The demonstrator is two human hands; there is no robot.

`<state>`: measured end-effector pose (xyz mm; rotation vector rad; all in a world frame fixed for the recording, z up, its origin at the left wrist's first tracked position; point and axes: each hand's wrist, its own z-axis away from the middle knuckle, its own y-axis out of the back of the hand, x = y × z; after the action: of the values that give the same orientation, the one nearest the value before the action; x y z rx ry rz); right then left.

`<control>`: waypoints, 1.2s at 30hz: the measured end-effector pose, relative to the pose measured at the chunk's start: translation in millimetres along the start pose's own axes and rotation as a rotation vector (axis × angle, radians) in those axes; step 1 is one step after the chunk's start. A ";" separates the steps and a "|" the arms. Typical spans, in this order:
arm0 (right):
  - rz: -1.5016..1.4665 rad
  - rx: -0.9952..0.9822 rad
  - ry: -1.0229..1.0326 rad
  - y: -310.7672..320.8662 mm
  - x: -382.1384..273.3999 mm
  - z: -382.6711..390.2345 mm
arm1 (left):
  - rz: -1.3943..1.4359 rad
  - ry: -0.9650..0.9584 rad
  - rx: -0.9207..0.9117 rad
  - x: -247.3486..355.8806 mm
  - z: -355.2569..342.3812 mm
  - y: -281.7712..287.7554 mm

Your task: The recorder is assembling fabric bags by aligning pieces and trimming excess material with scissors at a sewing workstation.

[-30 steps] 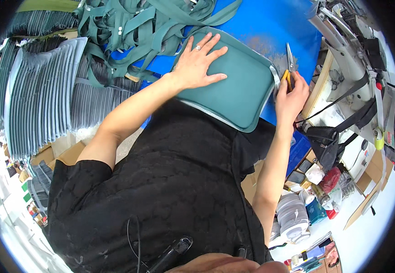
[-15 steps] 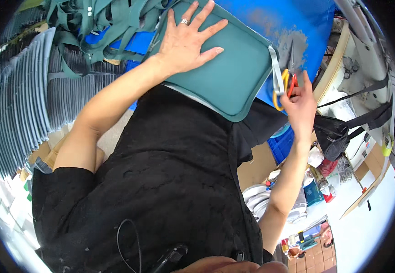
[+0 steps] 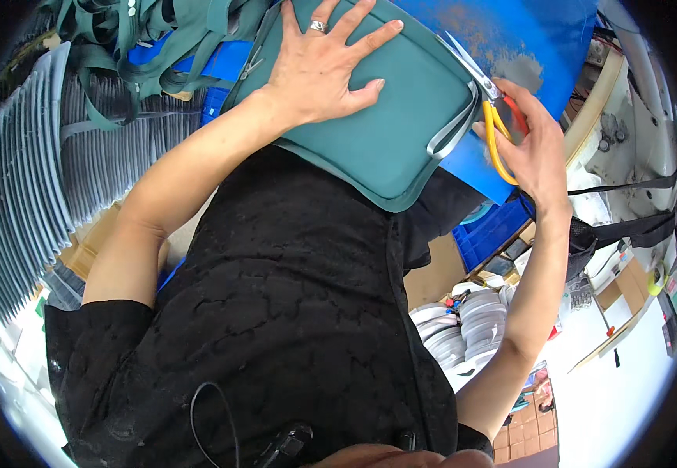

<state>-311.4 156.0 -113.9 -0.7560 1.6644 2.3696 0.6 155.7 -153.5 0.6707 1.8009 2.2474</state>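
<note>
A teal rounded-corner fabric panel [image 3: 408,117] with a raised edge lies on the blue work surface [image 3: 556,35]. Flat on it rests my left hand [image 3: 315,74], fingers spread and a ring on one of them. At the panel's right side my right hand [image 3: 541,152] holds scissors [image 3: 488,129] with one yellow and one red handle. Their blades are slightly parted and point up and left along the panel's edge. A loose grey tape end [image 3: 455,129] curls over the panel's right corner, just left of the scissors' handles.
Teal zipper strips [image 3: 178,66] lie heaped at the upper left. Below them stand stacked grey ribbed pieces [image 3: 19,187]. A pale machine [image 3: 654,117] with black straps is at the right. White rolls [image 3: 482,327] sit low, left of my right forearm.
My right hand has picked up the scissors from the blue surface and brought them up to the panel's edge. The grey tape end now curls onto the panel. My left hand stays flat.
</note>
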 end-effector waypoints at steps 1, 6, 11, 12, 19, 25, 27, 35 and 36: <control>0.000 -0.003 0.001 1.8 -0.9 -3.1 | 0.001 -0.002 -0.001 -0.5 0.3 -0.5; 0.076 -0.053 0.030 8.2 -5.7 -11.9 | 0.006 -0.162 0.351 -7.6 -2.0 -27.4; 0.051 -0.038 0.055 6.6 -5.5 -17.6 | -0.043 -0.260 0.621 -27.6 -7.2 -68.6; 0.048 -0.035 0.060 6.2 -3.4 -17.2 | -0.040 -0.265 0.623 -25.2 -8.9 -63.3; 0.090 -0.051 -0.009 8.7 -0.3 -16.7 | 0.004 -0.042 0.078 -8.1 -1.8 -16.0; -0.203 0.283 -0.273 -22.0 3.0 -7.0 | -0.130 -0.002 0.231 -14.7 8.6 -24.1; -0.320 0.373 -0.182 -48.9 44.8 4.9 | -0.040 -0.054 0.300 -15.8 12.3 -29.0; -0.008 0.662 -0.041 -52.3 35.8 19.6 | -0.173 -0.007 0.810 -69.1 113.8 150.3; -0.052 0.676 -0.033 -50.3 33.2 14.6 | -0.268 0.013 0.985 -83.4 135.1 180.5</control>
<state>-324.7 182.8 -168.2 -0.6038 2.1929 1.5879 159.7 195.0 22.4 0.4764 2.7585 1.0965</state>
